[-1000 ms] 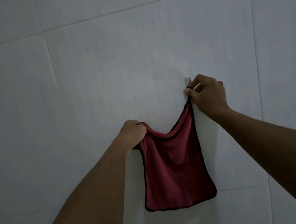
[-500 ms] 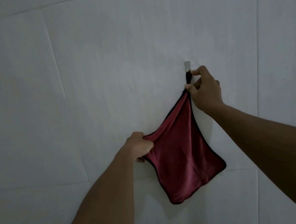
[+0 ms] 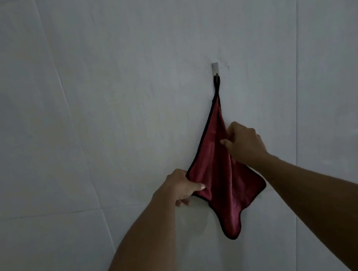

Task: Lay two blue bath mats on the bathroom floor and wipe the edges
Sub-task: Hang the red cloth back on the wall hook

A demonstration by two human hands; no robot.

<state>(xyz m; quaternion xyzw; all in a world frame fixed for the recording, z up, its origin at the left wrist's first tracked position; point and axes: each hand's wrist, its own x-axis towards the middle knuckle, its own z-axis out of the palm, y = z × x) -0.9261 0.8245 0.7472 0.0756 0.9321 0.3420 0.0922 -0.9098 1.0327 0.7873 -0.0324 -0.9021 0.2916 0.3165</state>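
A dark red cloth (image 3: 222, 180) with black trim hangs by its black loop from a small metal hook (image 3: 215, 69) on the white tiled wall. My left hand (image 3: 179, 187) grips the cloth's left corner and holds it out to the side. My right hand (image 3: 244, 143) is at the cloth's right side, below the hook, its fingers curled around a fold of the fabric. No blue bath mats are in view.
The white tiled wall (image 3: 121, 97) fills the whole view, with grout lines running across and down it. The light is dim.
My right hand has let go of the loop at the hook and dropped down to the cloth's middle. The cloth now hangs from the hook by itself. My left hand still holds the left corner.
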